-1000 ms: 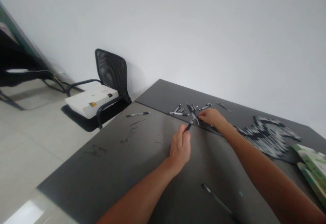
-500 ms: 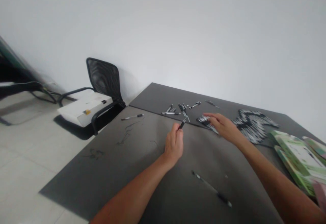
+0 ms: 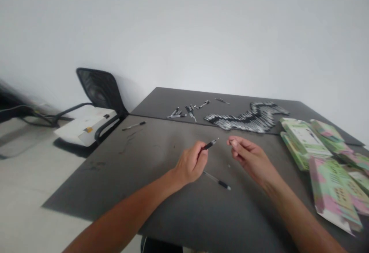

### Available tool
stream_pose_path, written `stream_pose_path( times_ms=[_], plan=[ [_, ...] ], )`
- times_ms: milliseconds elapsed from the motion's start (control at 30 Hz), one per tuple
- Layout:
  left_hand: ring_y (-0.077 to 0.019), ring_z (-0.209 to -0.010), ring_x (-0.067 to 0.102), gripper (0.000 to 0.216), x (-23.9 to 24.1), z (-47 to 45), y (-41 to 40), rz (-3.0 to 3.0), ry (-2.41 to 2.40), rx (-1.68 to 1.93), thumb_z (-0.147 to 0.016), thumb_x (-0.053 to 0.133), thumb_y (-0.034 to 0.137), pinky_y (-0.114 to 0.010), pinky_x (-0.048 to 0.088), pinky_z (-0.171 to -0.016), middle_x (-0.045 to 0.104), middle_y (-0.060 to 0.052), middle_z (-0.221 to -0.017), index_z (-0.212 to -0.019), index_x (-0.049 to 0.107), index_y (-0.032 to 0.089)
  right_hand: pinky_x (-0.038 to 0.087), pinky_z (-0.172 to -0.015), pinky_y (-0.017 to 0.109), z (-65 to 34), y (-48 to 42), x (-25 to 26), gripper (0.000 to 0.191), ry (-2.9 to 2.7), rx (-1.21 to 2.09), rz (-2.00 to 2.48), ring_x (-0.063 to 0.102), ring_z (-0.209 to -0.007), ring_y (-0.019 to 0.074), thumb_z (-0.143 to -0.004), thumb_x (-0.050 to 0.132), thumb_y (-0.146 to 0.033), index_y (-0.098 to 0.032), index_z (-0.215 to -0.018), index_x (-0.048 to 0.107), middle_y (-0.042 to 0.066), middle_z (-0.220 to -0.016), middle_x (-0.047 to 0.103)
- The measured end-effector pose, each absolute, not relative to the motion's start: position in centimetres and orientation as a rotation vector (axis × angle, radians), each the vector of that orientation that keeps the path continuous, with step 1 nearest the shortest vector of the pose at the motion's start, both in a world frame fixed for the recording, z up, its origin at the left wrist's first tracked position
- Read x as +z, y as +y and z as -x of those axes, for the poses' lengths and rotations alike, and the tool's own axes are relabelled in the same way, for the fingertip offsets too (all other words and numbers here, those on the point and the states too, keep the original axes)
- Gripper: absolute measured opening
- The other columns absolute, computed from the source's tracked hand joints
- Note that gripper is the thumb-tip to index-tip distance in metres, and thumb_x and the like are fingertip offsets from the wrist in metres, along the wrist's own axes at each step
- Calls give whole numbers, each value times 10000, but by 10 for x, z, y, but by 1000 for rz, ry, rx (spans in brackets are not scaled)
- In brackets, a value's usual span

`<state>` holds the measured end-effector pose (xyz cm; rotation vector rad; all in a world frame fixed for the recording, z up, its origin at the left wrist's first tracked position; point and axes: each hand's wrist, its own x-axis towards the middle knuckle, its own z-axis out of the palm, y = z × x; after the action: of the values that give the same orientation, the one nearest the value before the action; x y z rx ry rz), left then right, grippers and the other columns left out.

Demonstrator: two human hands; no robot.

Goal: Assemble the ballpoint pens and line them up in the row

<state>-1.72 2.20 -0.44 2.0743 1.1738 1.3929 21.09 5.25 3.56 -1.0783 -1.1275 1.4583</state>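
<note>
My left hand point(image 3: 190, 164) is closed around a black-gripped pen point(image 3: 210, 144), whose bare point sticks out to the right. Facing that point, a small gap away, my right hand point(image 3: 251, 158) has thumb and fingertips pinched together. Whatever sits in that pinch is too small to make out. Below the hands lies a single clear pen point(image 3: 217, 180) with a black grip. Beyond them a long curving row of pens point(image 3: 245, 121) is packed side by side. A loose group of pens and small parts point(image 3: 188, 111) lies left of the row.
Another pen point(image 3: 134, 126) lies near the left edge of the dark table point(image 3: 161, 145). Green and pink cardboard boxes point(image 3: 336, 191) are piled on the right. A black mesh chair point(image 3: 99, 88) bearing a white box point(image 3: 83, 124) stands left, and a wall is behind.
My right hand has come back from the pen row toward the left hand, its fingers now pinched. The left hand still grips the pen. The view has shifted, bringing more boxes in.
</note>
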Motion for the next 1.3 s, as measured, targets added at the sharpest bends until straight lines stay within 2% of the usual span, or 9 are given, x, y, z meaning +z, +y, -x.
stream_pose_path(
  times_ms=[167, 333, 400, 467, 633, 767, 1033, 1300],
  plan=[
    [-164, -679, 671, 193, -7, 12, 13, -2172, 1093, 1333, -1092, 473, 285, -270, 497, -662, 708, -11, -805, -1122, 643, 200, 421, -531, 186, -208, 45, 28, 360, -988, 1505, 1032, 524, -602, 70, -659, 997, -480, -245, -902, 872, 28, -872, 777],
    [-158, -647, 694, 185, -4, 7, 6, -2263, 1090, 1302, -1080, 492, 261, -258, 500, -631, 750, -23, -818, -1111, 658, 186, 405, -566, 185, -212, 37, 26, 332, -936, 1525, 937, 471, -596, 63, -660, 999, -510, -279, -864, 874, -48, -636, 592],
    [-151, -623, 694, 185, -1, 6, 4, -2338, 1088, 1308, -1077, 485, 242, -254, 496, -616, 754, -22, -805, -1104, 656, 177, 403, -582, 199, -211, 33, 27, 308, -963, 1519, 918, 461, -608, 64, -676, 992, -510, -293, -862, 877, -46, -668, 594],
    [-146, -605, 692, 189, 1, 5, 3, -2392, 1078, 1308, -1076, 475, 231, -252, 492, -603, 756, -20, -793, -1096, 653, 171, 416, -611, 222, -209, 31, 27, 270, -996, 1493, 913, 464, -630, 65, -693, 984, -509, -317, -852, 880, -32, -780, 658],
    [-131, -573, 682, 197, 1, 5, 0, -2429, 1061, 1302, -1080, 471, 239, -249, 488, -589, 760, -10, -783, -1100, 654, 167, 471, -753, 293, -208, 29, 25, 168, -1117, 1400, 893, 534, -737, 104, -766, 945, -495, -397, -889, 885, -23, -967, 743],
    [-120, -549, 666, 186, 2, 4, -1, -2419, 1067, 1314, -1070, 478, 227, -243, 488, -584, 750, 6, -756, -1084, 656, 171, 477, -817, 310, -210, 29, 23, 140, -1166, 1388, 886, 578, -808, 122, -812, 912, -496, -418, -924, 883, -27, -985, 752],
    [-104, -486, 616, 176, 6, 3, -1, -2406, 1087, 1298, -1045, 491, 194, -228, 476, -555, 686, 53, -662, -1054, 665, 176, 459, -785, 294, -213, 29, 23, 118, -1216, 1369, 831, 561, -788, 110, -858, 884, -470, -436, -971, 878, -36, -981, 737],
    [-107, -507, 628, 188, 7, 3, -2, -2430, 1085, 1285, -1043, 482, 183, -230, 473, -559, 692, 45, -690, -1064, 669, 169, 449, -785, 298, -215, 28, 22, 121, -1314, 1368, 823, 585, -840, 121, -908, 845, -447, -437, -1026, 870, -30, -976, 711]
  ],
)
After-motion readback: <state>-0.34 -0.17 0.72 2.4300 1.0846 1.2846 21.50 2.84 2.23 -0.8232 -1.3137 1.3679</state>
